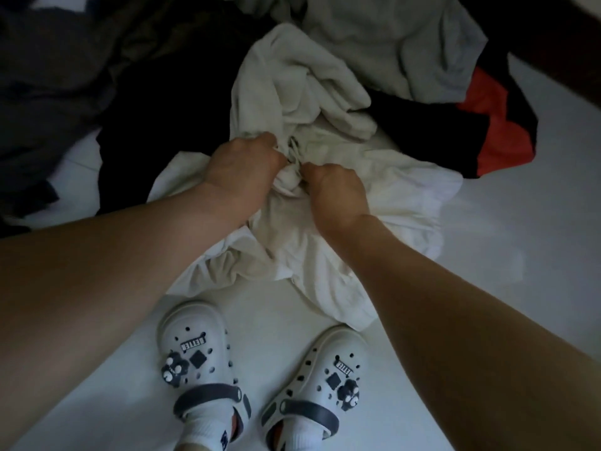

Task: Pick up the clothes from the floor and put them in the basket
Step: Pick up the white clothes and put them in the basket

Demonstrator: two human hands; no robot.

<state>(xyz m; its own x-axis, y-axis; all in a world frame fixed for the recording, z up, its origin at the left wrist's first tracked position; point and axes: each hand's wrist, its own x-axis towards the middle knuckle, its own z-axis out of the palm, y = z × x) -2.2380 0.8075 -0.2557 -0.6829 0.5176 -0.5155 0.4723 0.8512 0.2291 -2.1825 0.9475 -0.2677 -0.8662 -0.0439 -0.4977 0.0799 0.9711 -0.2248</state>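
A crumpled cream-white garment (292,102) lies on the pale floor (520,239) just ahead of my feet. My left hand (242,164) grips a bunch of its cloth at the middle. My right hand (335,190) grips the same bunched cloth right beside it, knuckles nearly touching. Around it lie more clothes: a black garment (156,131) to the left, a grey-white one (406,43) at the back, a red and black one (497,125) to the right. No basket is in view.
A dark grey-brown heap of clothes (65,60) fills the far left. My two feet in white clogs (201,346) and socks stand on the floor close to the cream garment's near edge. Bare floor shows on the right.
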